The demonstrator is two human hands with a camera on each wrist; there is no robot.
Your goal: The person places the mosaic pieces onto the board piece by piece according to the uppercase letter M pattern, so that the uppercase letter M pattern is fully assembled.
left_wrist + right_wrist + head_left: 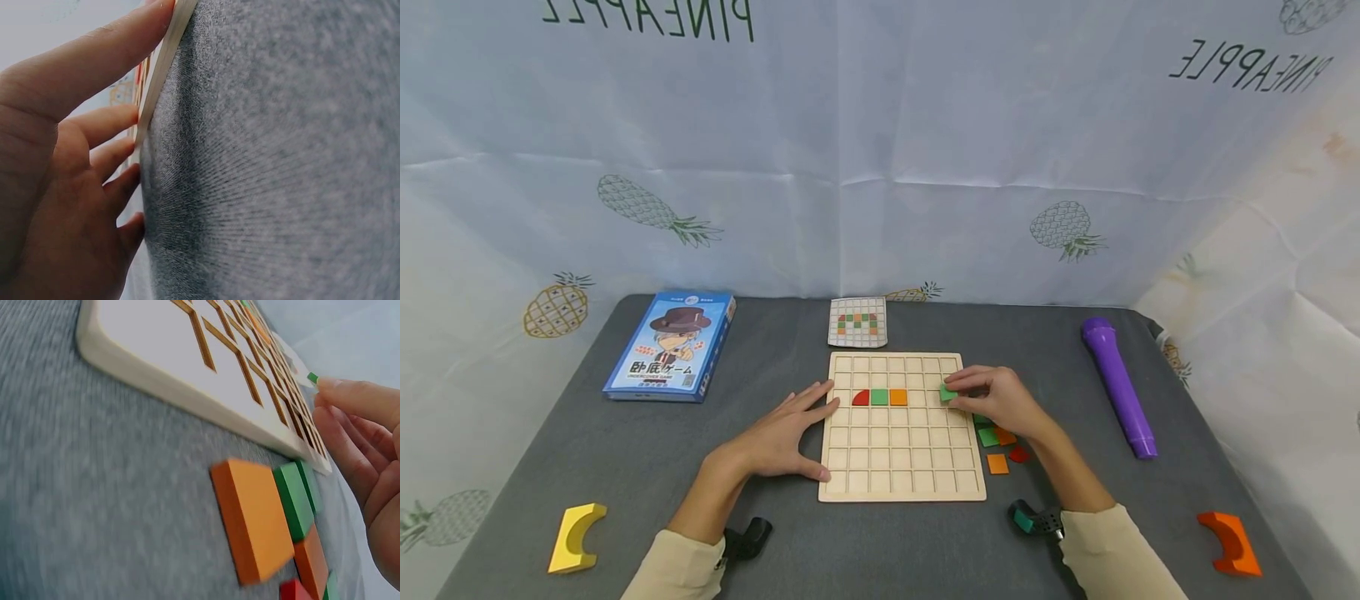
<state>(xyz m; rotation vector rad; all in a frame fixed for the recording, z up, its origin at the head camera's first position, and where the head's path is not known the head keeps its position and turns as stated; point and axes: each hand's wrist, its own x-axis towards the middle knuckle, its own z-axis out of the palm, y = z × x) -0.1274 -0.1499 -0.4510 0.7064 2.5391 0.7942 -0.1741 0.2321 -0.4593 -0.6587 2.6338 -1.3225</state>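
A wooden grid board (898, 460) lies on the dark grey table. One row holds a red rounded tile (861, 398), a green square tile (879, 397) and an orange square tile (898, 397) side by side. My left hand (782, 437) is spread along the board's left edge, thumb and fingertips against it. Over the right-hand columns, my right hand (996, 400) pinches another green tile (948, 393) between thumb and fingers. Loose tiles lie off the board's right side below that hand, among them an orange one (253, 519), a green one (292, 500) and a red one (1018, 454).
Behind the board lies a small pattern card (858, 337) with a coloured grid. A blue game box (672, 350) is at back left, a purple cylinder (1120, 387) at right. A yellow arch block (574, 537) and an orange arch block (1231, 543) lie near the front corners.
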